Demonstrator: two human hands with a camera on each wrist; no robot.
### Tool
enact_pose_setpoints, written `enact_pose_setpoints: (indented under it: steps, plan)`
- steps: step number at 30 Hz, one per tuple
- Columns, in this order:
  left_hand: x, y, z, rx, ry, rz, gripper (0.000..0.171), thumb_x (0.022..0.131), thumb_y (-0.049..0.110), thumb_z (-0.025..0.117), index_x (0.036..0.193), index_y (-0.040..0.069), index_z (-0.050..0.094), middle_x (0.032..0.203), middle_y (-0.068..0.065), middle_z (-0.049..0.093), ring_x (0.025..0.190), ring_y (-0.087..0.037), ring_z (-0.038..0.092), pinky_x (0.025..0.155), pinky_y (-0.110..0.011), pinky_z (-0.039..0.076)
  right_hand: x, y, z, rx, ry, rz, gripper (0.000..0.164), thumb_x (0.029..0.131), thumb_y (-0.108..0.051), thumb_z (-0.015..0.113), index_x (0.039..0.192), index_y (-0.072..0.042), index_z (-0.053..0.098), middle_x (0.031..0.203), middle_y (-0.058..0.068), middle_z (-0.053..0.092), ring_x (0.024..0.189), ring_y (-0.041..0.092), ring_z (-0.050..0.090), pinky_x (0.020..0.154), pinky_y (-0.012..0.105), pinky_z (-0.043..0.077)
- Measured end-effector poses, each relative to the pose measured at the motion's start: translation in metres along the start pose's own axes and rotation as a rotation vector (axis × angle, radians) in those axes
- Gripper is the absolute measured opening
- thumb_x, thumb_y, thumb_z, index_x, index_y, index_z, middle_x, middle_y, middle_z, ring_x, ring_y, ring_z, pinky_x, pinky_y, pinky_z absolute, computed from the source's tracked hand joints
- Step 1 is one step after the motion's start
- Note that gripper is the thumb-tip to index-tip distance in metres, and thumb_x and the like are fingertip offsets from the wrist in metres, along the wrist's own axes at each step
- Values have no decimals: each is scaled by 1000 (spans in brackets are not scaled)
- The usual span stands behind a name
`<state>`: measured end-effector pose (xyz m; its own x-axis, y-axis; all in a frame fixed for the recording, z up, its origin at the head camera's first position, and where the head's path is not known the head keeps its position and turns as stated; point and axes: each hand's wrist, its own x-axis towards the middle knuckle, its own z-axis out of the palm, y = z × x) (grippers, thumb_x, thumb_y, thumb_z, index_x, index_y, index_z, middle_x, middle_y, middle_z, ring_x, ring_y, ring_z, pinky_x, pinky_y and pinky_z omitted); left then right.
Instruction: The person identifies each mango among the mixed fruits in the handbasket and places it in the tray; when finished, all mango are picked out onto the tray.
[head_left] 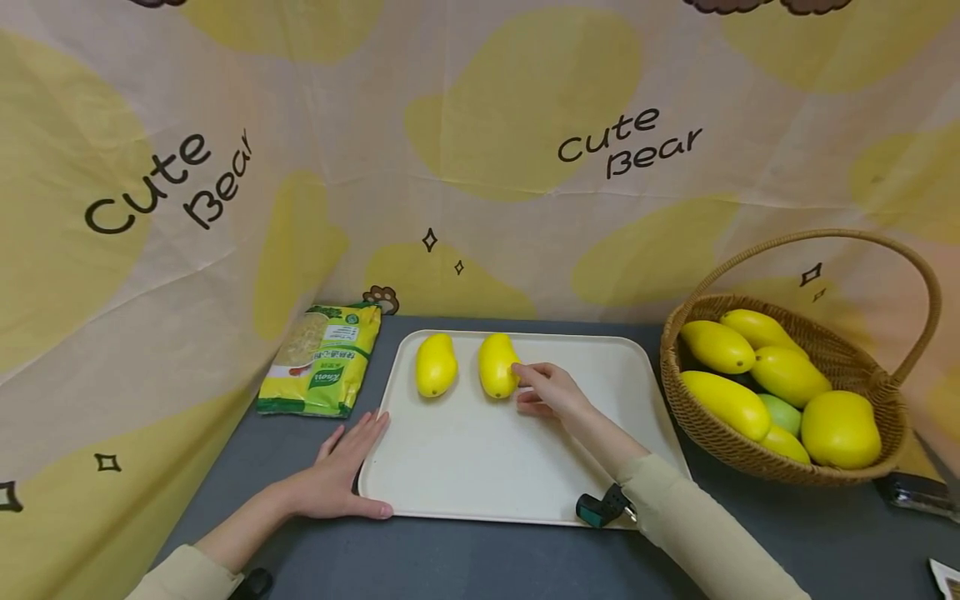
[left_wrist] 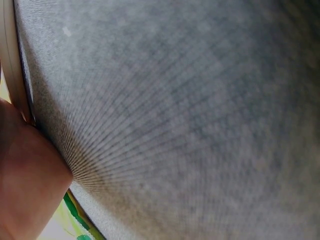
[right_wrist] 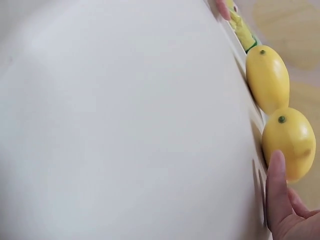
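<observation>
Two yellow mangoes lie side by side at the back of a cream tray [head_left: 480, 467]: the left mango [head_left: 436, 365] and the right mango [head_left: 497, 365]. My right hand [head_left: 551, 390] is beside the right mango, fingertips right at its right side and fingers loosely bent. In the right wrist view the thumb [right_wrist: 276, 185] overlaps the lower part of that mango [right_wrist: 290, 137]. My left hand [head_left: 341, 467] rests at the tray's left edge with its fingers spread and straight. The left wrist view shows mostly grey table and part of that hand [left_wrist: 30, 175].
A wicker basket [head_left: 780, 467] with a tall handle, full of several yellow mangoes and a green fruit, stands right of the tray. A yellow-green Knorr packet [head_left: 322, 362] lies at the left. Behind hangs a patterned cloth [head_left: 487, 125]. A dark-handled object [head_left: 917, 492] lies past the basket.
</observation>
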<state>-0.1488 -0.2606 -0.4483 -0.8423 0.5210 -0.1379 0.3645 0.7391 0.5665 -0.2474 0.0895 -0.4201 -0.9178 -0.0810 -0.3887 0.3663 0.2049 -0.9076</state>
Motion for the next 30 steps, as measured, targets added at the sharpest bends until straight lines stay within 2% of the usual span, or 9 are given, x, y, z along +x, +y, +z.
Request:
enact_pose_setpoints:
  steps: [6, 10, 12, 14, 19, 21, 25, 30]
  plan:
    - [2, 1, 1, -2, 3, 11, 117, 77, 59, 74, 157, 5, 6, 162, -17, 7, 147, -37, -2, 107, -63, -6, -12, -2, -15, 11, 29, -78, 42, 98, -32, 59, 127, -2, 55, 118, 18, 63, 77, 20, 62, 69, 25, 56]
    - [1, 3, 0, -12, 6, 21, 116, 77, 56, 75, 156, 4, 7, 161, -18, 8, 147, -38, -1, 107, -64, -6, -25, -6, -29, -1, 35, -116, 32, 99, -26, 58, 120, -2, 60, 115, 19, 64, 85, 27, 63, 74, 27, 56]
    - [0, 4, 0, -12, 8, 20, 116, 77, 56, 75, 156, 3, 8, 161, -18, 8, 147, -38, -1, 107, -64, -6, -35, -10, -37, -13, 16, -132, 32, 99, -27, 59, 119, -2, 60, 114, 20, 63, 92, 32, 62, 77, 28, 56]
    - [-1, 5, -1, -18, 7, 15, 116, 77, 56, 75, 156, 3, 8, 161, -19, 8, 146, -39, -1, 106, -64, -6, -47, -15, -46, -29, -22, -161, 33, 99, -27, 58, 119, -1, 59, 113, 20, 63, 92, 31, 61, 78, 29, 56]
    - [-1, 0, 1, -16, 24, 16, 116, 76, 57, 75, 156, 5, 10, 161, -19, 10, 146, -39, 1, 106, -64, -5, -87, -33, -76, -103, -115, -300, 32, 99, -27, 59, 115, 0, 59, 104, 13, 63, 86, 21, 60, 78, 29, 55]
    - [-1, -1, 3, -10, 29, 15, 117, 75, 59, 75, 157, 6, 10, 161, -18, 10, 146, -38, 2, 106, -64, -5, -102, -40, -91, -156, -125, -367, 31, 99, -26, 59, 113, 1, 59, 102, 11, 63, 86, 22, 60, 77, 31, 56]
    - [0, 0, 3, -13, 16, 1, 117, 76, 59, 75, 157, 6, 9, 161, -18, 9, 146, -38, 0, 106, -64, -6, -125, -53, -127, -332, -74, -451, 30, 99, -26, 58, 114, 0, 59, 103, 14, 64, 88, 24, 61, 74, 33, 56]
    - [3, 1, 4, -11, 8, -22, 119, 75, 61, 74, 157, 6, 9, 161, -19, 9, 146, -39, 1, 106, -64, -6, -139, -68, -180, -671, 62, -508, 28, 99, -31, 58, 113, -7, 64, 107, 11, 66, 90, 27, 64, 71, 32, 56]
